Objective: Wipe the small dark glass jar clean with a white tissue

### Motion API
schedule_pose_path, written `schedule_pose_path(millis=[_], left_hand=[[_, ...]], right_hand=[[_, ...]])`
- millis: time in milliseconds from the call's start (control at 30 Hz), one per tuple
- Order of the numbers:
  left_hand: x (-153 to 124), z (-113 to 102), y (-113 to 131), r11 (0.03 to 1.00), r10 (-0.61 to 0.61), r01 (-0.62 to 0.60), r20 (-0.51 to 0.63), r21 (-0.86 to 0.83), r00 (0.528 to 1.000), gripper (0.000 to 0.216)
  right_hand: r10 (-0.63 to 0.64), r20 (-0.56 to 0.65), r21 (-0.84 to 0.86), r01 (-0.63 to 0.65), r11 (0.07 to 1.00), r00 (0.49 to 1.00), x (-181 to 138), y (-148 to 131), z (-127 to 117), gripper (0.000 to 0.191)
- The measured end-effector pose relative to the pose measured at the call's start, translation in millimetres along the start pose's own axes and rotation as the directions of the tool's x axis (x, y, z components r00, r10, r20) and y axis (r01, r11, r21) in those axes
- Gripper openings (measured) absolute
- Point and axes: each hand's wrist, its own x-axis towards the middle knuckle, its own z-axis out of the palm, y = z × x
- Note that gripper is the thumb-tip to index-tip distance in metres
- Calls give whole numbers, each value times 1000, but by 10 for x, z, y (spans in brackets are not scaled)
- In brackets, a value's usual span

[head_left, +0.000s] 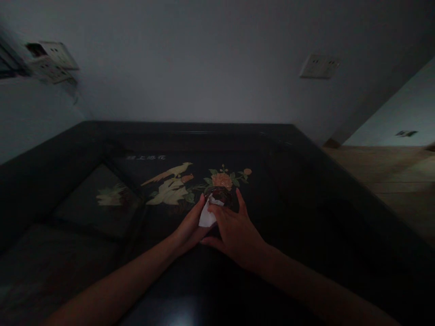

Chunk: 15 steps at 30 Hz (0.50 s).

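Both hands meet on a small dark jar (221,195): left hand (190,228) pinches a white tissue (206,216) against it, right hand (234,233) cups its right side.

Dim home room, lacquered painted table (306,181), wall sockets (319,66)

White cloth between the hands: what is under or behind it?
The white cloth lies against a small dark round object, gripped by the left hand and right hand on the painted black tabletop. The object's covered side is hidden.
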Motion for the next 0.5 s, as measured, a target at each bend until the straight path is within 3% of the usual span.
schedule_pose_path(millis=[100, 300, 500], left_hand=[[27, -33, -17, 1000, -12, 12, -7, 5, 1000, 35], [119, -126, -83, 1000, -2, 6, 122, -26, 992, 40], [151, -182, -124, 998, 52, -47, 124, -43, 991, 35]], right_hand=[[-9, -30, -83, 7, 997, 1000, 11, 37, 45, 43], [-46, -50, -369, 24, 929, 998, 13, 94, 93, 39], [-23, -64, -507, -12, 862, 998, -12, 48, 96, 28]])
